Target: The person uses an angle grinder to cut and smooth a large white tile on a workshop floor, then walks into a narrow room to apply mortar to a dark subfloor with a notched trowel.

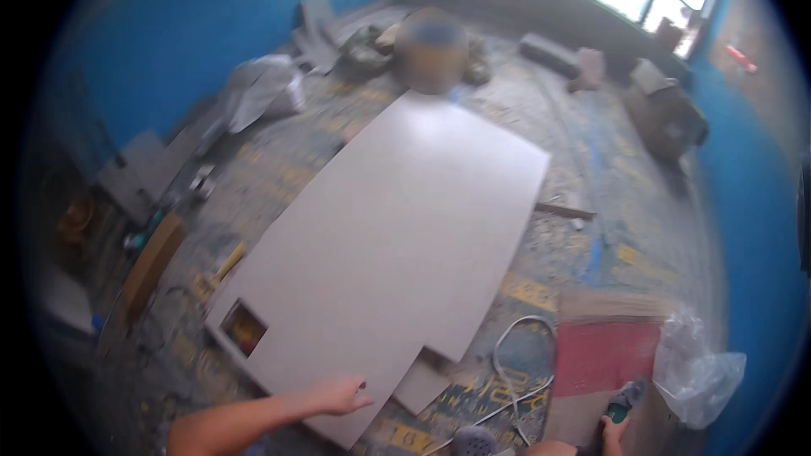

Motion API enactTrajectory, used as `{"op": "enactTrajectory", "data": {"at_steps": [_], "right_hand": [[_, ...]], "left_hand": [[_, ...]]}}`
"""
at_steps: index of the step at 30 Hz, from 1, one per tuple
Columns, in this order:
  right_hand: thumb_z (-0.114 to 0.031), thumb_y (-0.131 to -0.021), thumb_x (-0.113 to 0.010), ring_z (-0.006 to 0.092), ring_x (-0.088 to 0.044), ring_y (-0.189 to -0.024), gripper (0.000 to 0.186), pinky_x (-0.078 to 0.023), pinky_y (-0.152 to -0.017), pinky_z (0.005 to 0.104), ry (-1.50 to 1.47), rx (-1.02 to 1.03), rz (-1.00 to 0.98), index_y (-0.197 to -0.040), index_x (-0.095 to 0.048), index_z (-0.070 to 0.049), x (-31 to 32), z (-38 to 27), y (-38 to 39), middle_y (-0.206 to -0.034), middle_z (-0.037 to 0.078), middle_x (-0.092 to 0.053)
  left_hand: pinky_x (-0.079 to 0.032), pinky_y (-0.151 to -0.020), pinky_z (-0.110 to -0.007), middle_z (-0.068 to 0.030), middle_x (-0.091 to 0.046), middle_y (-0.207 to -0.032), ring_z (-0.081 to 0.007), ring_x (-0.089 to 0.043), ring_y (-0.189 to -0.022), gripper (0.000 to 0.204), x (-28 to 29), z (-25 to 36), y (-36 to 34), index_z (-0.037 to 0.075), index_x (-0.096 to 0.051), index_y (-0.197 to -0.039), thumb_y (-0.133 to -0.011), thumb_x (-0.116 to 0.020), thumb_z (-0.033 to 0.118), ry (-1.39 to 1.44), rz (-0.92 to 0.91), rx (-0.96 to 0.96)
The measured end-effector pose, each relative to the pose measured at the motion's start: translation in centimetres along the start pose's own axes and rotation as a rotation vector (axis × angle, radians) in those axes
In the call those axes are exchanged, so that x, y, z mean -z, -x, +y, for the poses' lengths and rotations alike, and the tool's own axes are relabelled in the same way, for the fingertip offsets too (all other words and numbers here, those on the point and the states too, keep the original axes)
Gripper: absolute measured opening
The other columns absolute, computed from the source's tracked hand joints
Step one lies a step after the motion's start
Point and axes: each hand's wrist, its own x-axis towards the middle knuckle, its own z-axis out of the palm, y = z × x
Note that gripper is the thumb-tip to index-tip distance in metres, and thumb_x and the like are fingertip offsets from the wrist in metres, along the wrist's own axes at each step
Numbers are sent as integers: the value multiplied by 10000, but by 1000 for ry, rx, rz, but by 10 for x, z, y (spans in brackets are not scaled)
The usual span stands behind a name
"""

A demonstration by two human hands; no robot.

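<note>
Left hand (341, 396) outstretched, right hand (614, 432) curled

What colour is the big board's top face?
Off-white with a faint pinkish tint; the board shows best in the head view.

Your central slab (380, 228) is plain off-white. At four o'clock you have tan cardboard (604, 359) banded red, and a green-and-grey tool (619, 413); at five, white cable (497, 355). Your floor (253, 194): grey, yellow-printed. Walls (203, 34), ten and three o'clock: blue.

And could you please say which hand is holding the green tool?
The right hand, gripping it near the clear plastic; the left hand is over the pale panel, away from the green tool.
</note>
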Motion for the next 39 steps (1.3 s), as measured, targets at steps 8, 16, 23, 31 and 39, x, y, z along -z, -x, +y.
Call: {"op": "enactTrajectory", "data": {"at_steps": [8, 16, 23, 31, 39], "right_hand": [[-320, -782, -808, 406, -595, -1108, 857, -452, -998, 465, 276, -47, -227, -1413, -364, 53, -12, -45, 52, -1256, 279, -586], [-279, -821, -717, 380, -631, -1082, 521, -498, -946, 460, 221, 403, -225, -1228, -581, 16, 66, -170, 117, -1175, 243, -641], [-251, -862, -664, 410, -617, -1059, 378, -495, -948, 488, -335, 639, -683, -1169, -624, -34, 99, -390, 219, -1132, 239, -634], [-211, -826, -742, 364, -670, -1014, 227, -531, -883, 460, 106, 1700, -1724, -964, -722, -32, 112, -589, 362, -1060, 167, -694], [-159, -878, -689, 364, -656, -1045, 191, -514, -929, 437, 329, 1312, -1667, -991, -737, -13, 132, -609, 392, -1065, 174, -696]], "left_hand": [[-540, -883, -430, -228, -701, -1070, -375, -677, -1003, 499, -32, -43, 69, -47, -641, -1135, -923, -683, 403, 309, 250, 217], [-530, -833, -446, -220, -693, -1012, -379, -671, -954, 432, -36, -55, 71, -22, -654, -1058, -908, -677, 382, 279, 330, 170], [-528, -832, -456, -218, -690, -998, -394, -662, -957, 375, -42, -45, 73, -4, -653, -1065, -919, -658, 341, 323, 341, 145], [-513, -792, -472, -164, -693, -969, -385, -649, -938, 180, -43, -53, 94, 43, -685, -918, -809, -558, 112, 381, 197, -103], [-492, -782, -437, -175, -686, -942, -340, -657, -893, 376, -43, -38, 184, 32, -619, -971, -1011, -452, 366, 780, 452, 265]]}}
